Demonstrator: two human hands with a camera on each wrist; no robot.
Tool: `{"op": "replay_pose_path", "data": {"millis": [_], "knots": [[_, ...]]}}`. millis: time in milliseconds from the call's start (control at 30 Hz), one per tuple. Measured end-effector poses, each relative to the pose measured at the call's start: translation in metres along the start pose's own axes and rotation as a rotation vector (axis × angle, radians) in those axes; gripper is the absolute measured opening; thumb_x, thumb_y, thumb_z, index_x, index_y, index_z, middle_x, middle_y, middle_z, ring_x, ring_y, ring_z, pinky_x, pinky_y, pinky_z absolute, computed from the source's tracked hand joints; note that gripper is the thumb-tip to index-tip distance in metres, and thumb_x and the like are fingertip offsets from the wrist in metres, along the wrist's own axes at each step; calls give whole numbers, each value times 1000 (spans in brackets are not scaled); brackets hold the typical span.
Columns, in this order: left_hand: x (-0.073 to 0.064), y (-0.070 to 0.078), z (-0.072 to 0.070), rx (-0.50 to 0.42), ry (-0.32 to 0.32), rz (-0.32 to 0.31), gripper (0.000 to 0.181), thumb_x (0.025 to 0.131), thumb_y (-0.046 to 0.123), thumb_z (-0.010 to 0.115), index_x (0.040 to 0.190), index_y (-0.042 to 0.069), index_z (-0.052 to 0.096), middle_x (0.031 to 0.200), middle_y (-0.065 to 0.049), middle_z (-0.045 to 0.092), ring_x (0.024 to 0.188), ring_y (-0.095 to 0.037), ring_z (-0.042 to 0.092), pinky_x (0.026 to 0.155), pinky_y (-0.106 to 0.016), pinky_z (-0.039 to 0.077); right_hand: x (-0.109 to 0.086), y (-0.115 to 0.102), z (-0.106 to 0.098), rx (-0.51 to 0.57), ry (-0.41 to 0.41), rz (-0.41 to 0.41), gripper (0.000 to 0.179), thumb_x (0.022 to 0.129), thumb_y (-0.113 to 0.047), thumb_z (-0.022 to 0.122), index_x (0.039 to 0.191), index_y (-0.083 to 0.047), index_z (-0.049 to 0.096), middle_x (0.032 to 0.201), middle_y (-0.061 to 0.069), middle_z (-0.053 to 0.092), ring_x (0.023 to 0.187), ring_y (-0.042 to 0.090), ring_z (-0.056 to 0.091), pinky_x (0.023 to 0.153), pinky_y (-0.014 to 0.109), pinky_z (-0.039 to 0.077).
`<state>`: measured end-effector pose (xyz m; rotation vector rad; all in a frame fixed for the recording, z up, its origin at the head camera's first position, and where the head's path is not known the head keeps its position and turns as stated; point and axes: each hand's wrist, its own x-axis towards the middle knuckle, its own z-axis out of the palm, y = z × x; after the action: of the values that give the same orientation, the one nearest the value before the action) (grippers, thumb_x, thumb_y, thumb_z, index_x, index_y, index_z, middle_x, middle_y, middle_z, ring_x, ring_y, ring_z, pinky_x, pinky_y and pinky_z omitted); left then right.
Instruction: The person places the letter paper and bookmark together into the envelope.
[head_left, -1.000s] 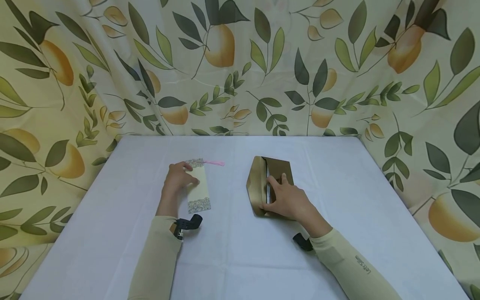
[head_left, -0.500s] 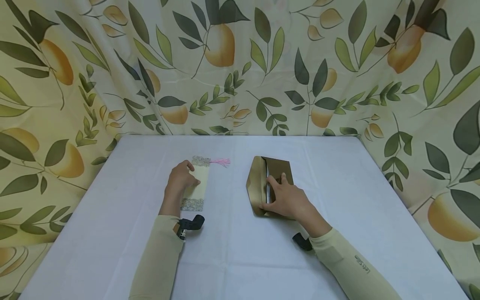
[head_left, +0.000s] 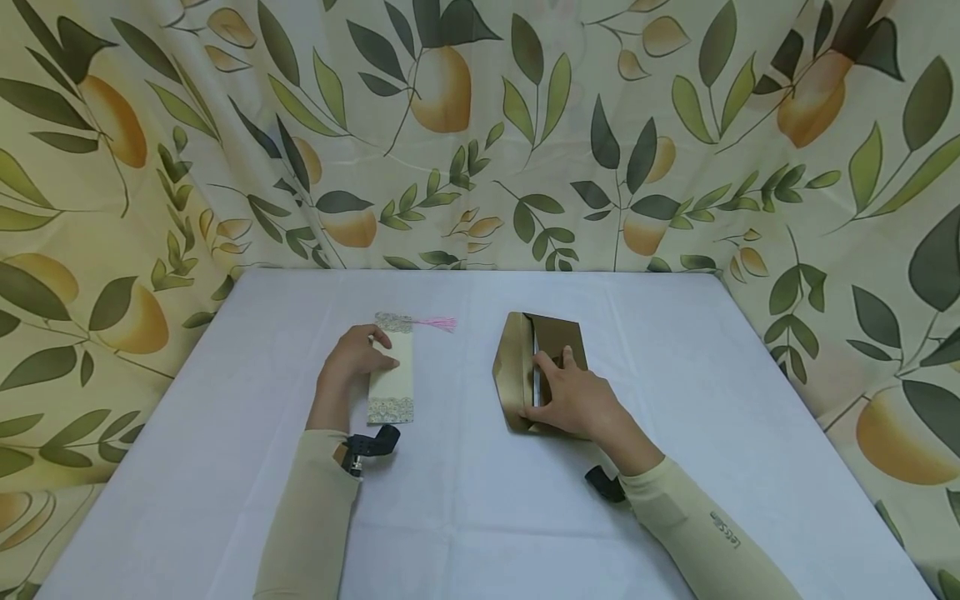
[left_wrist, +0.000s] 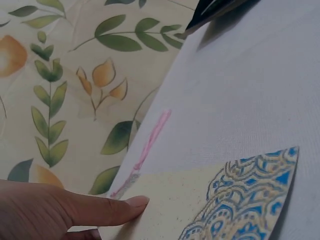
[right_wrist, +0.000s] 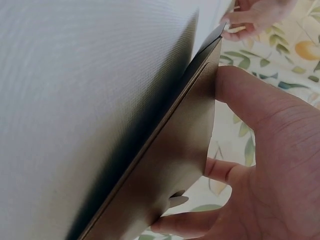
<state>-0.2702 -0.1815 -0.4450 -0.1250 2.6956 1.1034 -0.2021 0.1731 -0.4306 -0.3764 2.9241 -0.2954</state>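
Left of the gold envelope [head_left: 513,375], the left hand [head_left: 355,353] pinches the tasselled bookmark [head_left: 392,385], its long axis roughly parallel to the envelope's mouth [head_left: 536,385]; the right hand [head_left: 576,397] grips the envelope.

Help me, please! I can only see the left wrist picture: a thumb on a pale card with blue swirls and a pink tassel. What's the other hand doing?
Observer: In the head view, the right hand is holding a gold envelope.
Operator: Ooh! Is it open?
Observer: Yes, its flap is spread out on the side toward the card.
Operator: Can you see inside?
Observer: Only a pale strip shows in the opening; I can't tell what it is.
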Motion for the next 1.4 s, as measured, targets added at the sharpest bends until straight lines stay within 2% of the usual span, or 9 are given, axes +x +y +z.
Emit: {"op": "replay_pose_path", "data": {"millis": [267, 467, 567, 800, 1033, 1233, 1400], "knots": [[-1, -2, -5, -26, -9, 39, 30, 87, 9, 81, 115, 2, 72, 114, -20, 55, 104, -34, 49, 90, -47, 45, 0, 0, 0, 2, -15, 5, 84, 82, -57, 80, 145, -14, 44, 153, 45, 28, 85, 48, 68, 66, 58, 55], [-2, -4, -9, -93, -53, 40, 37, 88, 1, 77, 124, 3, 71, 132, -24, 53, 121, -38, 46, 105, -52, 41, 0, 0, 0, -1, -18, 9, 85, 83, -57, 80, 147, -14, 44, 153, 45, 28, 85, 49, 68, 66, 58, 56], [-3, -5, -10, -125, -57, 48, 38, 89, -1, 75, 127, 2, 70, 138, -27, 50, 126, -40, 44, 108, -54, 39, 0, 1, 1, 1, -19, 7, 84, 83, -56, 80, 146, -14, 44, 153, 45, 27, 83, 48, 67, 66, 57, 56], [-2, -6, -11, -206, -61, 48, 42, 91, -3, 72, 132, 5, 68, 143, -24, 48, 128, -40, 44, 105, -52, 40, 0, 1, 1, 4, -18, 4, 83, 83, -55, 79, 145, -14, 44, 153, 45, 28, 82, 47, 67, 67, 58, 55], [1, -5, -10, -275, -59, 92, 42, 92, -3, 71, 132, 8, 69, 141, -21, 51, 124, -37, 45, 97, -46, 44, 0, 1, -1, 7, -25, 7, 86, 83, -55, 80, 148, -12, 43, 153, 46, 27, 79, 45, 68, 66, 57, 56], [3, -3, -9, -297, -60, 65, 40, 93, 1, 72, 131, 13, 70, 137, -17, 52, 121, -35, 46, 93, -45, 43, 0, 1, 0, 5, -20, 7, 84, 83, -55, 80, 146, -13, 43, 152, 46, 27, 78, 45, 68, 66, 57, 56], [3, -1, -8, -325, -55, 59, 40, 94, 3, 74, 132, 14, 70, 141, -16, 52, 127, -35, 45, 101, -49, 41, 0, 0, -1, 2, -20, 4, 84, 83, -55, 80, 146, -13, 44, 152, 46, 27, 79, 44, 68, 65, 57, 56]]}}
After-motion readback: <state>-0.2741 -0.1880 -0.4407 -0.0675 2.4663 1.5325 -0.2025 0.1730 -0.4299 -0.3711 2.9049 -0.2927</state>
